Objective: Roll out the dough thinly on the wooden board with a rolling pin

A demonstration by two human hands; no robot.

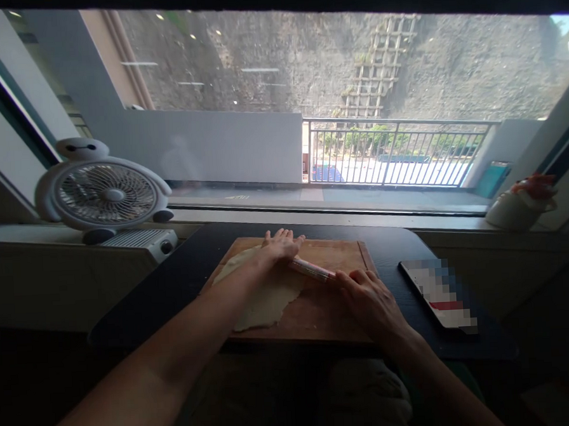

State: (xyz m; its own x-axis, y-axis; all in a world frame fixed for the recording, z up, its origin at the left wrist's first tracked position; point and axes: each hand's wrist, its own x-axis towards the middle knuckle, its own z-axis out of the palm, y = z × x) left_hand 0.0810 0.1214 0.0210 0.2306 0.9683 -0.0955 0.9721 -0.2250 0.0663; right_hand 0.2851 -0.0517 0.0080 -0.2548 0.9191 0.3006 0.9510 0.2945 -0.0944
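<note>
A thin, rolled-out sheet of pale dough [270,301] with an uneven edge lies on the left part of a wooden board [337,312]. A slim, shiny rolling pin [313,270] slants across the board at the dough's right side. My left hand [282,243] lies over the pin's far end, palm down, its fingers stretched out and slightly spread. The pin's near end is in my right hand [365,291], whose fingers are bent around it. My left forearm hides part of the dough, and both ends of the pin are covered by my hands.
The board rests on a dark table [386,242]. A phone-like flat object [436,294], partly blurred out, lies at the right. On the window sill stand a white character-shaped fan [113,195] at left and a white pot [517,208] at right. A large window is behind the table.
</note>
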